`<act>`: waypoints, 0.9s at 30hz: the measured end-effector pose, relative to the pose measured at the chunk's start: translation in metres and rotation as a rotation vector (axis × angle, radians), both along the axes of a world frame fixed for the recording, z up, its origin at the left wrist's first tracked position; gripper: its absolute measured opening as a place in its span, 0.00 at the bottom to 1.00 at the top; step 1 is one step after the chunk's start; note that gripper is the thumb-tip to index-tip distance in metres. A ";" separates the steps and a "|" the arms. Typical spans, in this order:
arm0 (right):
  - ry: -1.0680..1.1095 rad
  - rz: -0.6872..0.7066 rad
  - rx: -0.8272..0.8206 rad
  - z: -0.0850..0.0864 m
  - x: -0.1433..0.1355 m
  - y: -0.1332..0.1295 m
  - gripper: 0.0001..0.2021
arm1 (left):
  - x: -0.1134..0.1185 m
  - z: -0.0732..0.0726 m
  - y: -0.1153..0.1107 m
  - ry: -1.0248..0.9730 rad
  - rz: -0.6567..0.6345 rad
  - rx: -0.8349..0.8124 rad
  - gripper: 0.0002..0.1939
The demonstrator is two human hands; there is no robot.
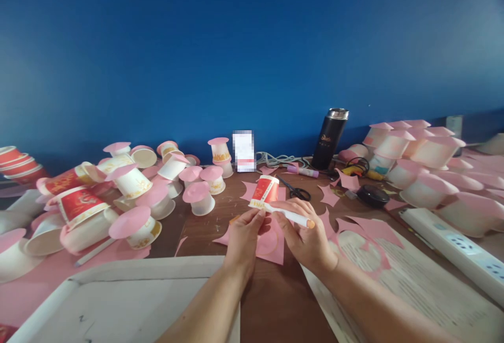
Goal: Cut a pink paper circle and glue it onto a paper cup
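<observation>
A red and white paper cup [264, 189] stands tilted between my hands over the brown table. My left hand [244, 235] is closed at the cup's near lower edge, its fingertips pinched there. In my right hand [307, 232] is a white marker [289, 216] with an orange end pointing right. The marker's other end meets the cup's lower edge; its tip is hidden. Beneath both hands lies a piece of pink paper [271, 251] with a faint curved line on it. Black-handled scissors [299, 194] rest just behind my right hand.
Paper cups topped with pink discs [197, 193] crowd the left, and more pink-topped cups [427, 146] stand right. A black thermos [329, 139], a purple glue stick [302, 171] and a cable [275, 160] lie near the blue wall. A white power strip [452, 243] sits right, beside printed sheets [425, 285].
</observation>
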State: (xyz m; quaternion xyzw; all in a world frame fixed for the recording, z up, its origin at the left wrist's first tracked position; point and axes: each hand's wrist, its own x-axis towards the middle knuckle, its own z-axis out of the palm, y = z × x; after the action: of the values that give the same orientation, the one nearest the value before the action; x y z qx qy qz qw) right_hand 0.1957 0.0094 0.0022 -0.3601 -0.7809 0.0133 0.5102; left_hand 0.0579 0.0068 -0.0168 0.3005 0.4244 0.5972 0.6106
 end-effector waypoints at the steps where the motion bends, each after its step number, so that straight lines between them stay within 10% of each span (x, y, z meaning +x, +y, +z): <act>1: -0.006 0.001 0.003 0.000 0.000 0.000 0.11 | 0.000 0.000 0.000 0.000 0.000 -0.001 0.16; 27: 0.060 -0.078 -0.008 0.007 0.002 -0.002 0.09 | 0.000 0.007 -0.002 -0.141 0.028 -0.041 0.17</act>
State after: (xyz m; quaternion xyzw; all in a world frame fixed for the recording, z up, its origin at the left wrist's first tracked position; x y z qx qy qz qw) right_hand 0.1974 0.0069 0.0090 -0.3917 -0.7507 0.0071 0.5320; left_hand 0.0576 0.0048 -0.0094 0.2392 0.3965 0.6167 0.6366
